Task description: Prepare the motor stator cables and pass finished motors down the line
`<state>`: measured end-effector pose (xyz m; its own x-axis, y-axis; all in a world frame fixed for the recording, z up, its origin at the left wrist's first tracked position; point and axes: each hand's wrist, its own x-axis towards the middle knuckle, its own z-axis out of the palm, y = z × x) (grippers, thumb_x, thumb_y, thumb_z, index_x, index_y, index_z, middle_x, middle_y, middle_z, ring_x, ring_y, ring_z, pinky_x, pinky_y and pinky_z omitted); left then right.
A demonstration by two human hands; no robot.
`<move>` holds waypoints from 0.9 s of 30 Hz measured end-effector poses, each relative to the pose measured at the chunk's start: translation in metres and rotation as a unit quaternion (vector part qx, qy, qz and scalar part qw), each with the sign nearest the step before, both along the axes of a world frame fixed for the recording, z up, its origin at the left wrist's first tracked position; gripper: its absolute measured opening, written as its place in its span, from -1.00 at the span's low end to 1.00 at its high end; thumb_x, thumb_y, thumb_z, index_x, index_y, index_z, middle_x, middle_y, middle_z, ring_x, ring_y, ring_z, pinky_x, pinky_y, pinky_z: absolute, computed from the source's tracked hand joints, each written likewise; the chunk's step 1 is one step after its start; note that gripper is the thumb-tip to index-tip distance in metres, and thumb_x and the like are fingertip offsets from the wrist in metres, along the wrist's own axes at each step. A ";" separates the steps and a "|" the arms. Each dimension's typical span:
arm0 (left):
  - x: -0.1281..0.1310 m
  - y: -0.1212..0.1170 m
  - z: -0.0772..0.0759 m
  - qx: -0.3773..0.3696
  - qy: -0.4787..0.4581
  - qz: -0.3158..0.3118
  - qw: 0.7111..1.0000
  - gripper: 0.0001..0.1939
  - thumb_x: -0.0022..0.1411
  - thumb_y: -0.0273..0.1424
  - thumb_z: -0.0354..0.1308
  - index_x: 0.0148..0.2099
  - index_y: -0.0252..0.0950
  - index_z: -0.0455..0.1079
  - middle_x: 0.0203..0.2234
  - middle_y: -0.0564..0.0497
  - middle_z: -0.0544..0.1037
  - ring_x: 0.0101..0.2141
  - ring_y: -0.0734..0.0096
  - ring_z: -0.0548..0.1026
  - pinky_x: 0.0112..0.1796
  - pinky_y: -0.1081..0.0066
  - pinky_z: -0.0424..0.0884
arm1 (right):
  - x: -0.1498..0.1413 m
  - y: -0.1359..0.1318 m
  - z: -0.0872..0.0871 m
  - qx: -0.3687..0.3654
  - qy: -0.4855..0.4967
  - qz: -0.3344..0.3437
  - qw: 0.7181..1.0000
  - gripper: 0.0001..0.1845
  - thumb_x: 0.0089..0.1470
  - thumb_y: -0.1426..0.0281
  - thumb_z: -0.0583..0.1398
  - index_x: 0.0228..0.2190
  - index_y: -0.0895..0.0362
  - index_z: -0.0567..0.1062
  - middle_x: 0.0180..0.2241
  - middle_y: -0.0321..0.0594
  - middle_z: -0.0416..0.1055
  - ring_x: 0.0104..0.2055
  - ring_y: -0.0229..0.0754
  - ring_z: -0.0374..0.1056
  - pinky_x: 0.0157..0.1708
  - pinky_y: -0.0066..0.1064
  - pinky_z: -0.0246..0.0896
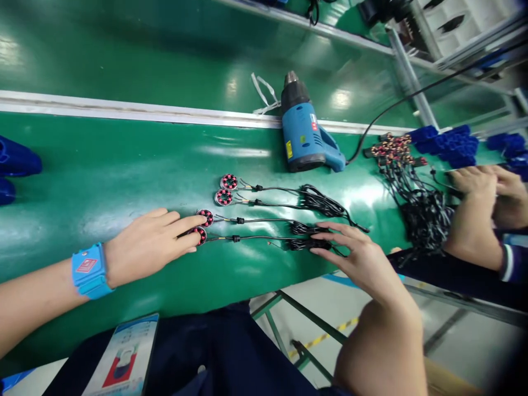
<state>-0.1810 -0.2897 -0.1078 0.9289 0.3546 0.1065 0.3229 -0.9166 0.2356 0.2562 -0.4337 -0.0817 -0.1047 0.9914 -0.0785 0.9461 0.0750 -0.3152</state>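
Note:
My left hand (154,242), a blue strap around its wrist, lies flat with fingers stretched onto two small round motor stators (205,218) with pink and black coils. From these stators, black cables run right to two coiled bundles (308,243). My right hand (357,250) rests its spread fingertips on those bundles, not closed round them. Just behind lie two more stators (228,182), whose cables lead to another coiled bundle (324,201). All of them lie side by side on the green tabletop (144,165).
A blue heat gun (304,129) stands behind the cables, its cord trailing right. At right is a pile of black cables (427,217) with blue parts (447,143) behind it; a co-worker's hands (474,181) are beside it. Blue parts (18,159) sit at far left.

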 end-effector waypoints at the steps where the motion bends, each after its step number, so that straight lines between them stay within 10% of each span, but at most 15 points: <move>1: 0.001 0.000 0.000 0.003 0.001 0.002 1.000 -0.72 0.51 -0.28 -0.05 -0.11 -0.13 0.49 0.20 0.07 0.43 -0.27 0.30 0.49 -0.29 0.20 0.33 | 0.001 -0.001 0.001 -0.001 0.000 -0.002 1.000 -0.66 0.26 0.06 0.20 -0.15 0.02 0.61 0.05 -0.11 0.47 0.05 0.09 0.43 0.07 0.02 0.36; 15: 0.031 0.004 0.002 0.058 0.009 -0.052 0.997 -0.71 0.51 -0.32 -0.09 -0.01 -0.14 0.47 0.21 0.00 0.42 -0.30 0.29 0.48 -0.33 0.19 0.34 | 0.021 -0.021 -0.003 0.025 -0.016 -0.054 0.998 -0.64 0.27 0.05 0.18 -0.18 0.05 0.60 0.05 -0.09 0.50 0.05 0.13 0.44 0.07 0.07 0.33; 27: 0.064 0.025 0.015 0.052 -0.050 -0.046 0.996 -0.66 0.51 -0.17 -0.05 -0.16 -0.26 0.45 -0.39 0.03 0.57 -0.37 0.27 0.48 -0.30 0.24 0.22 | 0.016 -0.023 -0.009 0.049 0.024 -0.096 0.994 -0.77 0.22 0.19 0.27 -0.18 0.07 0.60 0.08 -0.13 0.49 0.06 0.08 0.45 0.11 -0.01 0.37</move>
